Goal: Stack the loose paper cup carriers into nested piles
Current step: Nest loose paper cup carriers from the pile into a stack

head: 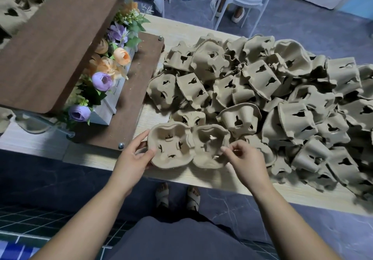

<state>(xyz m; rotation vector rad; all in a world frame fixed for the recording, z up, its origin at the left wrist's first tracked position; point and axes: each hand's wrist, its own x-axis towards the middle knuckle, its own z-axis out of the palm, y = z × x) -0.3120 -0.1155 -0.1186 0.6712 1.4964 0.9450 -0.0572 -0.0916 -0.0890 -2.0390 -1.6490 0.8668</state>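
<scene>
Lower centre of the frame: the left grip (133,158) (a bare hand) is clamped on the left rim of an open-side-up carrier (170,148) at the table (201,180) edge. The right grip (244,160) pinches the right rim of a second carrier (210,148), which touches the first. A heap (282,98) of loose carriers fills the right. Flowers (113,68) stand upper left.

A slate-grey garment (181,239) is seen at 6 o'clock, with pale cross-strapped sandals (193,199) worn just above it. The forearms (90,209) are left uncovered down to the left hand (133,158), at 7 o'clock, and right hand (246,160), at 5 o'clock.
</scene>
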